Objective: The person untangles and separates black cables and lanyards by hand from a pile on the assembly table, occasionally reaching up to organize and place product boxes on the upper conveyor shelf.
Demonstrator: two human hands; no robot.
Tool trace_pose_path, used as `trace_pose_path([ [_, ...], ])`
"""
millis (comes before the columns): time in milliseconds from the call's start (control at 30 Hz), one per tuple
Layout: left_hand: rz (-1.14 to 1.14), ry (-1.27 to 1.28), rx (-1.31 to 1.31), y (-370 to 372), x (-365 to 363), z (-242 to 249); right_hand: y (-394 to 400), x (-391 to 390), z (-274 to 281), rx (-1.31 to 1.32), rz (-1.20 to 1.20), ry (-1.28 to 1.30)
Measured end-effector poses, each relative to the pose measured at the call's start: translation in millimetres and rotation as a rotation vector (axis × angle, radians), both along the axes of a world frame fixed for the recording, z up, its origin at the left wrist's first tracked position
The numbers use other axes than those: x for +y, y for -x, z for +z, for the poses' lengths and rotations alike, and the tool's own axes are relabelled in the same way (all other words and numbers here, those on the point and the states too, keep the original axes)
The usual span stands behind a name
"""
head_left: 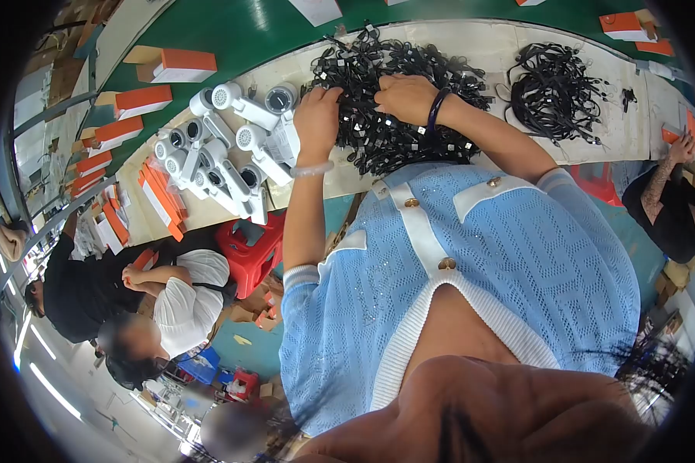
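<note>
Curling left hand (316, 122) and right hand (411, 99) at black cables (374, 150), cannot tell if clenched; could snag crossed loops by pulling.

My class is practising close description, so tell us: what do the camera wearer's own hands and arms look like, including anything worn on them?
Both hands are ungloved. The left hand has a pale, translucent bangle at the wrist; the right hand, a dark, slim bangle. Short, light-blue knit sleeves end in paler bands.
</note>
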State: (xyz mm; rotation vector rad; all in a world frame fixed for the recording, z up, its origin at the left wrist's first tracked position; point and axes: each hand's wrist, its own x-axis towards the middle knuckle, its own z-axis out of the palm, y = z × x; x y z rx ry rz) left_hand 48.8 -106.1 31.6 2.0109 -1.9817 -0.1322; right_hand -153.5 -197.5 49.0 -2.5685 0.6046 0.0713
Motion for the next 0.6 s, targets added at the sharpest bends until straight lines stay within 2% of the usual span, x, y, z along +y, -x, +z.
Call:
trace_pose_path([
  [67,-0.062,-0.063,-0.046,-3,-7,-4,0,-3,-4,-0.043,0.023,0.07],
  [200,-0.188,-0.008,-0.102,-7,-14,-4,2,-14,-2,-0.109,-0.003,0.09],
  [333,-0.321,0.102,-0.069,-23,-6,-11,1,-33,2,-0.206,-0.187,-0.348],
  [433,-0.308,0.166,0.001,-21,-3,-7,2,-35,-5,-0.397,-0.237,-0.36],
  [467,-0.287,0.192,0.033,-18,-1,-3,2,-35,-5,-0.415,-0.285,-0.443],
  [567,-0.051,-0.063,0.401,-7,6,13,-2,-41,-15,-0.593,-0.378,-0.439],
  [600,0.029,-0.083,0.745,-1,9,19,0,-44,-17,-0.506,-0.461,-0.499],
])
